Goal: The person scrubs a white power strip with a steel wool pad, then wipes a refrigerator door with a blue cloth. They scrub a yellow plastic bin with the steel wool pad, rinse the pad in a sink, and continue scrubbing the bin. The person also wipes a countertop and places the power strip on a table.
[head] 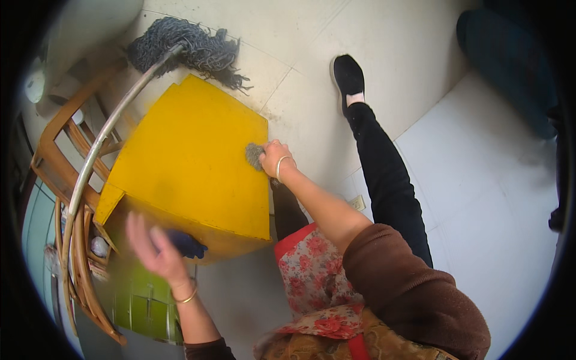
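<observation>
A yellow box-shaped piece of furniture [193, 157] stands before me, its broad flat panel facing up. My right hand [276, 158] grips a grey scouring pad [255, 156], likely steel wool, and presses it on that panel near the right edge. Over the box's near left corner, my left hand [157, 252] is raised and blurred, thumb apart from the fingers, with nothing visible in it. Just behind the left hand is a dark blue item [186, 244] at the near side of the box; the hand partly hides it, and I cannot tell what it is.
A grey string mop [184, 49] rests on the tiled floor beyond the box, its metal handle [96, 146] running down the left. Wooden chairs [58, 130] crowd the left side. A green tiled surface [146, 306] lies below my left hand. A wall socket [357, 203] is on the right.
</observation>
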Demonstrator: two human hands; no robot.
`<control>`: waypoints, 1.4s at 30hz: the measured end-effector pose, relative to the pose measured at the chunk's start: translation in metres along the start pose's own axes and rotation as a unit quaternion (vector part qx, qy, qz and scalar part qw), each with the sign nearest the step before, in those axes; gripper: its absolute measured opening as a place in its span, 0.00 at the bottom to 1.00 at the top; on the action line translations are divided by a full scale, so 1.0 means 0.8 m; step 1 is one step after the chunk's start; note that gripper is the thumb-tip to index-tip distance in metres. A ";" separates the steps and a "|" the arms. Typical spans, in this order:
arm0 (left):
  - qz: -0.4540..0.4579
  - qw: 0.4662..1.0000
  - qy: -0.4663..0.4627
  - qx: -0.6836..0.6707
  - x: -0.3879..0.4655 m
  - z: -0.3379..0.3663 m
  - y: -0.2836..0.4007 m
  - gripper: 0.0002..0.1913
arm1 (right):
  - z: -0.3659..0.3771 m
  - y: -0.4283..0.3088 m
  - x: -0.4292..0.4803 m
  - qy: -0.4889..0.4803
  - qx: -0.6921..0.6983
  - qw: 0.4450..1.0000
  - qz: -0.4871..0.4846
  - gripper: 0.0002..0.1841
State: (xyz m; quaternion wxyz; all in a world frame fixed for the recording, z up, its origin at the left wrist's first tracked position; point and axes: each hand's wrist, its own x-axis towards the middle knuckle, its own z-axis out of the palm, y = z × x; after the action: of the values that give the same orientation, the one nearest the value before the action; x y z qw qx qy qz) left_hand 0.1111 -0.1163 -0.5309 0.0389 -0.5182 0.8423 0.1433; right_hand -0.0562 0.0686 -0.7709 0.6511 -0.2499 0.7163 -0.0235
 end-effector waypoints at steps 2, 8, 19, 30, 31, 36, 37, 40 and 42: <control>-0.075 0.994 0.067 0.046 0.021 -0.042 -0.003 0.20 | -0.011 0.001 0.014 -0.090 0.061 0.994 0.016 0.20; -0.305 0.950 0.072 -0.011 0.060 0.013 -0.079 0.19 | -0.056 -0.003 0.035 -0.070 0.120 0.990 -0.029 0.22; -0.131 0.990 0.043 -0.032 -0.134 0.032 0.045 0.25 | -0.092 -0.136 -0.076 0.041 0.162 0.936 -0.310 0.18; -0.578 0.625 0.206 -0.482 -0.175 0.048 -0.016 0.38 | 0.010 -0.172 -0.012 -0.084 -0.170 0.884 -0.427 0.13; -0.575 0.664 0.170 -0.447 -0.172 0.056 -0.011 0.37 | 0.027 -0.158 0.048 -0.118 -0.289 0.907 -0.284 0.12; -0.545 0.482 0.318 -0.608 -0.169 0.076 0.004 0.33 | 0.073 -0.147 0.073 -0.147 -0.295 0.859 -0.393 0.20; -0.575 0.469 0.325 -0.586 -0.172 0.078 0.007 0.33 | 0.075 -0.156 0.034 -0.179 -0.219 0.835 -0.472 0.23; -0.359 0.267 0.333 -0.830 -0.185 0.080 0.001 0.36 | 0.104 -0.222 -0.065 -0.162 -0.030 0.820 -0.548 0.21; -0.460 0.332 0.374 -0.734 -0.189 0.091 0.004 0.43 | 0.136 -0.254 -0.066 -0.152 -0.051 0.807 -0.569 0.19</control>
State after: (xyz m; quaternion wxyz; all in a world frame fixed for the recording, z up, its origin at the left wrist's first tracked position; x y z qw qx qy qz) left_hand 0.1718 0.0355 -0.5672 -0.6162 -0.6415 -0.0498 0.4542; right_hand 0.1145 -0.0571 -0.6660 0.6083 -0.6454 0.3380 -0.3149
